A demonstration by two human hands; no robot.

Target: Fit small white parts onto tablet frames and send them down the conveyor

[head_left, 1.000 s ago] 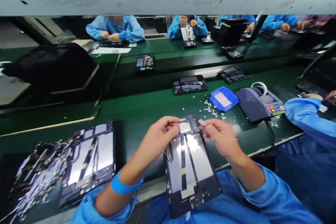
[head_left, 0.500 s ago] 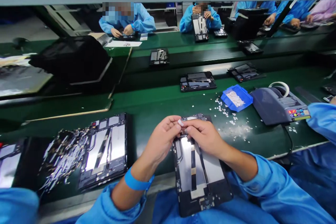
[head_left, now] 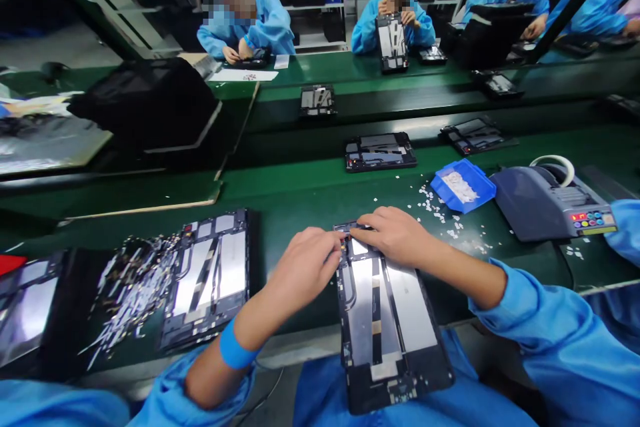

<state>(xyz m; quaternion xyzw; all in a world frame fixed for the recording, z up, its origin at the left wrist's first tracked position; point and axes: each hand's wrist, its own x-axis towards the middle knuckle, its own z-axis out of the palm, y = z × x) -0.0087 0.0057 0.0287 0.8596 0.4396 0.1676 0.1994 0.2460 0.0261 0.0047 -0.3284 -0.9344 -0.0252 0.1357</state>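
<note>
An opened tablet (head_left: pixel 417 310) with bare silver panels and black flex cables leans from my lap onto the bench edge. My left hand (head_left: pixel 307 263) has its fingers bent and drawn together at the tablet's top left corner. Whatever is between those fingertips is hidden. Across the top edge, toward the right, lies my right hand (head_left: pixel 400 237), its fingers stretched out with their tips touching the tablet near the left fingertips. To the left lies a stack of similar opened tablets (head_left: pixel 233 267), beside a heap of thin strips (head_left: pixel 137 293).
A blue tray (head_left: pixel 480 183) holds small white pieces, with more scattered around it. Right of it stands a grey tape dispenser (head_left: pixel 535 207). Two opened tablets, one of them a dark tablet (head_left: pixel 380 151), lie farther back. Co-workers in blue sit across the bench.
The small white piece pinched between my hands is no longer visible. Both hands have lowered onto the tablet's top edge, and my left hand has turned with its back upward.
</note>
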